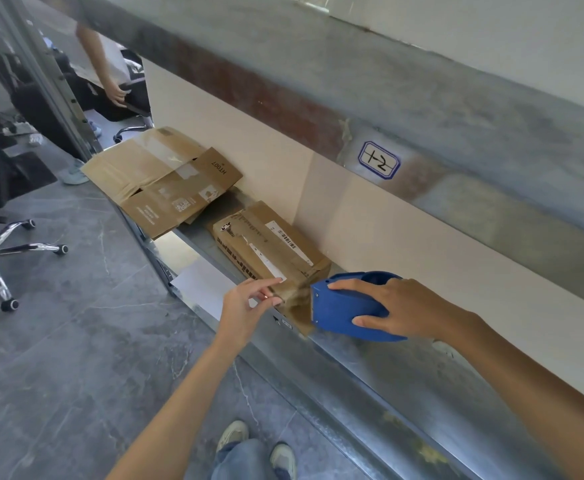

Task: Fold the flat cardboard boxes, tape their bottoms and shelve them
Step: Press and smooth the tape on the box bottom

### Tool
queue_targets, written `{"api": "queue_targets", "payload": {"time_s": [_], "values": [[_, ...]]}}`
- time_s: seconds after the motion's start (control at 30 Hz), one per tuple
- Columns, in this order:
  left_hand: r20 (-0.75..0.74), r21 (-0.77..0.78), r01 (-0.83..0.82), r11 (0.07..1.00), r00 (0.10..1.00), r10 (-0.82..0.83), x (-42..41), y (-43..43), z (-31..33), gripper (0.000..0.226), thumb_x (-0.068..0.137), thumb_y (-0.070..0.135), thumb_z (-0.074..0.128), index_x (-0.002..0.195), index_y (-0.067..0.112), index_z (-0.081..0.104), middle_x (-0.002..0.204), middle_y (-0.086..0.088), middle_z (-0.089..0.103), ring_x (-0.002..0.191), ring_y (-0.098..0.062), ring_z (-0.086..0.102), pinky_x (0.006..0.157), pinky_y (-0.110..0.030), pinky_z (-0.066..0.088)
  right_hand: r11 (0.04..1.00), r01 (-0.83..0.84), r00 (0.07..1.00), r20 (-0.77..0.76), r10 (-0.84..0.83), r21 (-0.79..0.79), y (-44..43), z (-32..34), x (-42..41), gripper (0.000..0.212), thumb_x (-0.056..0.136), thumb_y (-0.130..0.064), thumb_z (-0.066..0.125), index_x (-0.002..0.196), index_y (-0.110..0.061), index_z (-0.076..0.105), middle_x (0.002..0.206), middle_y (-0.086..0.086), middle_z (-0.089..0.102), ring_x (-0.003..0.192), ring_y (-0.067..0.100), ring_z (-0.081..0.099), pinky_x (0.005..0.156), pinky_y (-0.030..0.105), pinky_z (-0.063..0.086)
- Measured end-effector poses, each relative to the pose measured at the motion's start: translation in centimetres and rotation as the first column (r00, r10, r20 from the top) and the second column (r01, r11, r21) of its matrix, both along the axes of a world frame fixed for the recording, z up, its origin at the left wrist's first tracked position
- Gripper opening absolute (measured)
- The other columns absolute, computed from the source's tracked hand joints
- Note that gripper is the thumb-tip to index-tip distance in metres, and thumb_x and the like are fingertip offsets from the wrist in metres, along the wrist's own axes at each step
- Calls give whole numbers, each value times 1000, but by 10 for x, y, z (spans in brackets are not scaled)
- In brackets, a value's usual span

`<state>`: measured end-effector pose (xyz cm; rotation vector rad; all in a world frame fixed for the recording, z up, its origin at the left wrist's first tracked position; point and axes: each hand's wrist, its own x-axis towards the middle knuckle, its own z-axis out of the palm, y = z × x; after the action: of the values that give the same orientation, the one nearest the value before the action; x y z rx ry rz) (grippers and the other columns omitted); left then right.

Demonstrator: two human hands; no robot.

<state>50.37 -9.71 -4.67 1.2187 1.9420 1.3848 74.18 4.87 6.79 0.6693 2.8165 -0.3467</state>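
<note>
I have the folded box (269, 247) in the centre of the frame, lying on the metal shelf (370, 362) against its pale back wall, with old labels and a barcode on top. My right grip (398, 306), at centre right, is wrapped around the blue tape dispenser (346, 306), thumb on its top and fingers curled over its side. The dispenser's front edge sits just beside the near end of the box. A blurred strip of brownish tape (299, 303) runs between the two. My left grip (249, 303) holds nothing. Its fingers are stretched out, with the index finger lying on the box's top corner and another fingertip touching the near end.

Further up and left on the same shelf, the flat cardboard boxes (158, 178) lie stacked and overhang the front edge. A white sheet (203, 285) lies on the shelf just left of my left grip. A handwritten label (380, 160) is stuck on the beam above. An office chair (3, 247) stands on the grey floor (75, 358) at the left edge.
</note>
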Motion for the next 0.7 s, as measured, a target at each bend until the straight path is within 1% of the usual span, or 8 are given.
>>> {"api": "queue_targets", "payload": {"time_s": [0.1, 0.2, 0.33, 0.43, 0.5, 0.57, 0.63, 0.7], "values": [[-40, 40, 16, 999, 999, -15, -2, 4, -4, 37, 79, 7, 79, 113, 21, 75, 81, 8, 64, 76, -8, 61, 78, -11, 48, 1000, 11, 1000, 1, -11, 6, 4, -5, 0, 64, 96, -58, 45, 139, -71, -1, 89, -11, 61, 60, 5, 43, 73, 29, 51], [-66, 82, 27, 996, 998, -22, -4, 7, -7, 36, 79, 6, 78, 112, 21, 74, 83, 10, 63, 76, -7, 60, 76, -11, 48, 999, 40, 999, 1, -40, 17, 4, -6, -1, 64, 96, -59, 45, 140, -71, 0, 85, -12, 57, 58, 4, 41, 73, 29, 51], [-120, 126, 67, 990, 991, -51, -7, 8, -15, 36, 79, 7, 79, 111, 22, 72, 92, 7, 56, 77, -5, 58, 76, -13, 48, 999, 45, 999, 10, -45, 20, 4, -8, -1, 64, 96, -59, 45, 142, -68, 2, 77, -9, 58, 53, 6, 43, 65, 26, 43], [-184, 130, 55, 990, 983, -30, -16, 13, -19, 29, 75, 28, 80, 103, 24, 76, 97, 3, 40, 86, -9, 46, 80, -14, 42, 998, 48, 999, 16, -48, 35, 2, -3, -1, 63, 97, -56, 46, 144, -64, 5, 63, -13, 41, 52, 4, 37, 64, 24, 33], [-345, 111, 53, 992, 939, -11, -24, 17, -20, 29, 74, 45, 76, 96, 27, 78, 101, 8, 40, 96, -17, 41, 86, -24, 36, 998, 40, 999, 22, -41, 43, 2, 0, -4, 63, 98, -55, 47, 144, -63, 5, 61, -15, 34, 52, 3, 34, 66, 25, 33], [-462, 103, 90, 991, 886, -32, -33, 22, -21, 30, 75, 53, 72, 90, 27, 79, 112, 7, 51, 113, -24, 43, 97, -35, 32, 998, 44, 999, 17, -45, 38, 4, 0, -6, 63, 98, -55, 46, 145, -63, 6, 64, -14, 39, 52, 3, 35, 64, 25, 33], [-477, 87, 187, 979, 870, -124, -44, 28, -22, 23, 75, 47, 75, 86, 27, 77, 123, 7, 59, 132, -23, 42, 113, -43, 25, 999, 42, 999, 24, -42, 18, 7, -3, -6, 63, 97, -56, 45, 145, -65, 5, 68, -10, 50, 50, 6, 40, 61, 25, 35], [-402, 59, 275, 960, 887, -230, -51, 31, -21, 17, 75, 39, 77, 85, 27, 74, 125, 13, 61, 137, -12, 43, 121, -55, 15, 999, 37, 999, 24, -37, 5, 8, -5, -5, 64, 97, -56, 46, 143, -67, 3, 66, -5, 57, 48, 10, 45, 59, 24, 39]]}}
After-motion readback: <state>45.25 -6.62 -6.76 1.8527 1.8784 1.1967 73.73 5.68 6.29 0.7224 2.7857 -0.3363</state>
